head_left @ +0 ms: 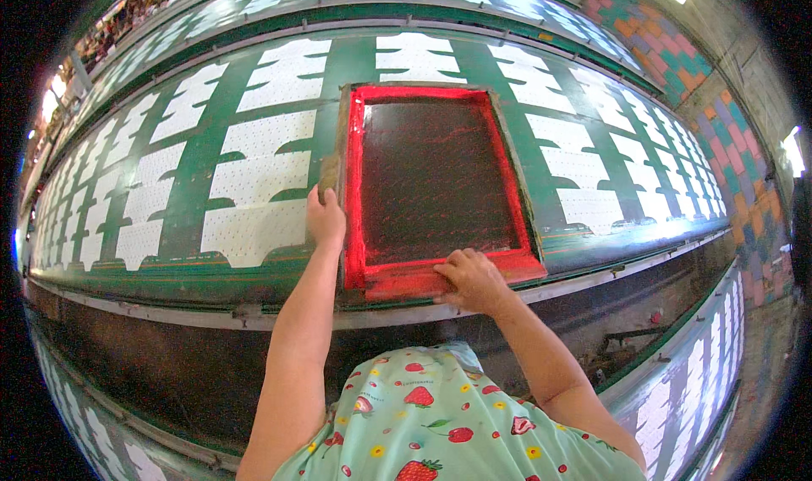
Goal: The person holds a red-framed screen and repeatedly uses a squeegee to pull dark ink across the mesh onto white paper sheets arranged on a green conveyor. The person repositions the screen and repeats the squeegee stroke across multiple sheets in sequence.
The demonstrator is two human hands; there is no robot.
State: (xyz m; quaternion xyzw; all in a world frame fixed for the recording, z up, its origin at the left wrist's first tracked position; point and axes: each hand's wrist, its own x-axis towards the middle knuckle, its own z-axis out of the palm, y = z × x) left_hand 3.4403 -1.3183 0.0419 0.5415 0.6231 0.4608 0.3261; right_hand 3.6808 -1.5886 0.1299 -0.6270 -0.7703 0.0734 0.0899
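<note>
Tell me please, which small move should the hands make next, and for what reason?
Probably steady the red-bordered frame with the left hand: it is at the frame's left side, while the right hand is at the near edge, and any slip might carry the frame over the white sheets beside it.

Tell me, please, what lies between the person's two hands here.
In the head view, the lower-left part of the red-bordered printing screen, with its dark mesh, lies between the left hand and the right hand.
</note>
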